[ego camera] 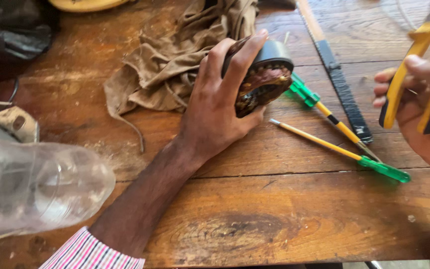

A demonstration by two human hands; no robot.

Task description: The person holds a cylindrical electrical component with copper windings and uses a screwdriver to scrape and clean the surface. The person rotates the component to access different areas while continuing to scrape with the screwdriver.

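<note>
The left hand [215, 112] wraps its fingers around the small motor [262, 74] on the table [274, 209]; keep it braced while the right hand [424, 109], fingers pressed around the yellow-handled pliers [414, 55], approaches squarely.

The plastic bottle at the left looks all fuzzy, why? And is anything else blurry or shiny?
In the head view, the clear plastic bottle sits very close to the camera, so it is out of focus and smeared. The left hand gripping the round motor part is fairly sharp. The right hand with yellow-handled pliers is cut off at the edge. The top right corner is washed out by bright light.
</note>
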